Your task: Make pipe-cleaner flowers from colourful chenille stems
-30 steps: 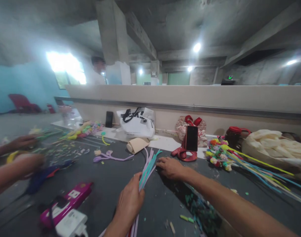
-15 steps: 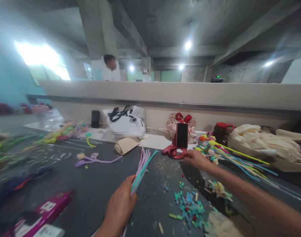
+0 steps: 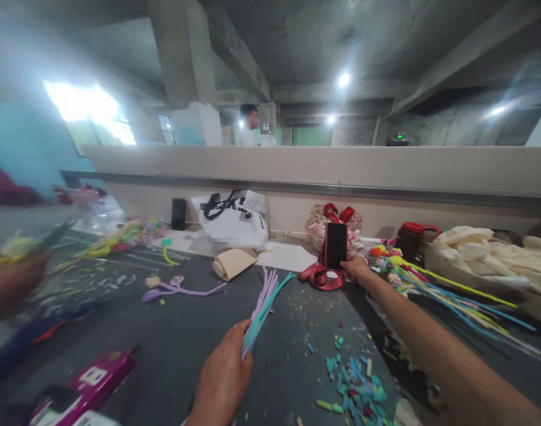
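Lilac and teal pipe cleaners (image 3: 262, 306) form one fanned bundle, too many and too close to count, rising from the left hand (image 3: 221, 378) near the middle of the dark bench (image 3: 177, 337). That hand lies knuckles-up, its fingers (image 3: 240, 332) curled and pressed around the lower stems. The right arm stretches far and rightward; the right hand (image 3: 356, 268) rests at the foot of one dark phone (image 3: 336, 245) propped upright on a red stand (image 3: 320, 277), fingers bent toward it, though whether they pinch anything cannot be told. A second phone (image 3: 178, 213) leans against the far wall. One white bag (image 3: 233, 221) carries bold black lettering, creased and unreadable. One purple pipe-cleaner flower (image 3: 177, 288) lies left of the bundle. Cut scraps (image 3: 352, 387) in teal, blue, green and red scatter near right. One magenta box (image 3: 81, 384) with a blurred white label sits near left. A co-worker's hand (image 3: 8, 284) shows blurred at far left.
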